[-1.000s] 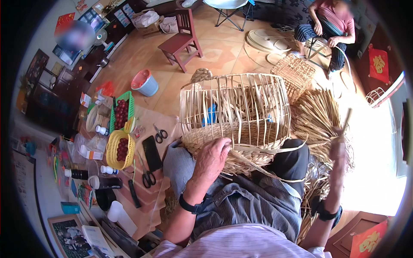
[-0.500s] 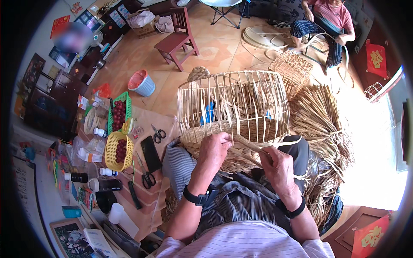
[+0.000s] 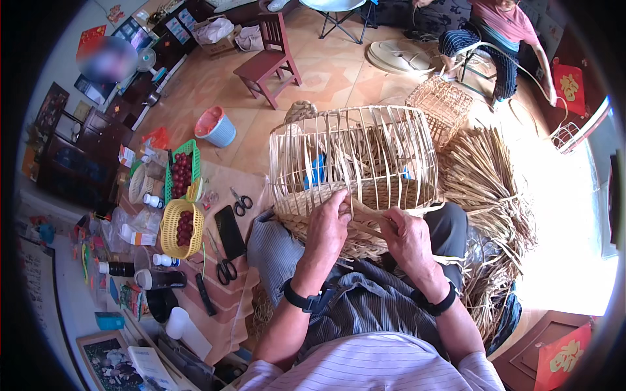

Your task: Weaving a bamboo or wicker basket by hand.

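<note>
A half-woven straw basket [image 3: 297, 197] rests on my lap, its pale upright strips standing above a braided lower band. My left hand [image 3: 328, 225] is closed, fingertips pinching a dry straw strand at the edge of the weaving; the pinch itself is partly hidden. Close by on the right, my right hand [image 3: 409, 242] is shut on straw strands [image 3: 368, 215] that run leftward to my left hand. A pale loose end passes behind the right hand toward my right knee. Some blue material [image 3: 315, 171] shows inside the basket among loose straw.
A large straw bundle [image 3: 486, 176] lies at my right. On the left table are black scissors [image 3: 226, 271], smaller scissors [image 3: 242, 203], a yellow fruit basket [image 3: 171, 228] and bottles. Beyond stand a bin [image 3: 218, 130], a red chair [image 3: 264, 65] and a seated person [image 3: 502, 26] handling a long strip.
My right hand has moved left and slightly up, nearer my left hand, which has risen a little. The seated person's arms have spread wide apart.
</note>
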The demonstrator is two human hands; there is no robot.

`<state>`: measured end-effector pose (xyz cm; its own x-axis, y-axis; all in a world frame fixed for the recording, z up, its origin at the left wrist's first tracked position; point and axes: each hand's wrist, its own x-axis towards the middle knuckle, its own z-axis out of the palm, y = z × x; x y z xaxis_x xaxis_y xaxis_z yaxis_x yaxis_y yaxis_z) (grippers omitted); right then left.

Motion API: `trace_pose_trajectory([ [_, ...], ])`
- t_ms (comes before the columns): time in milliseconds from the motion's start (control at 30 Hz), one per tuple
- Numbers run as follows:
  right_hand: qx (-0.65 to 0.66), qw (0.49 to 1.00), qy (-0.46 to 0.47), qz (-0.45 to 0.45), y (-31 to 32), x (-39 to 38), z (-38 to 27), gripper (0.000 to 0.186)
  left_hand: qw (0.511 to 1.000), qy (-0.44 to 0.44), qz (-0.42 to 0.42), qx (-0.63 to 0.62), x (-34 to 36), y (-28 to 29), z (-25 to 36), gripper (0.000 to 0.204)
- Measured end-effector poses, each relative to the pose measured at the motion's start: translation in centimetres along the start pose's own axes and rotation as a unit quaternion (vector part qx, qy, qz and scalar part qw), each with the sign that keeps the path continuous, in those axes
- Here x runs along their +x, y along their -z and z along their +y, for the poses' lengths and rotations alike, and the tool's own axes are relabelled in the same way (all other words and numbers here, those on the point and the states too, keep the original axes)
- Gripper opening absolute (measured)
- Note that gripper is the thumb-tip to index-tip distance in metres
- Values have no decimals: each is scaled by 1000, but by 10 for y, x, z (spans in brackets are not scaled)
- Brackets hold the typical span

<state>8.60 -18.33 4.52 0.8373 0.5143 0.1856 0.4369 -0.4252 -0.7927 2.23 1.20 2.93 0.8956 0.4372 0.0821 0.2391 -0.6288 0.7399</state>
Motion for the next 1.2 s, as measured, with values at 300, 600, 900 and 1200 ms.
trace_pose_trajectory([
  [300, -95, 993, 55, -38, -1, -20, 0, 15, 998, -65, -2, -27, -11, 8, -3, 20],
  [600, -221, 958, 182, -5, 13, 14, 14, 32, 950, -275, -4, 151, -20, 31, 0, 2],
  [900, -246, 928, 263, -97, 18, 27, 17, 27, 987, -129, -74, 67, -10, 24, 4, 17],
  [1200, -157, 975, 86, -129, 12, 9, 19, 21, 985, -135, -111, -5, 2, 29, -6, 35],
])
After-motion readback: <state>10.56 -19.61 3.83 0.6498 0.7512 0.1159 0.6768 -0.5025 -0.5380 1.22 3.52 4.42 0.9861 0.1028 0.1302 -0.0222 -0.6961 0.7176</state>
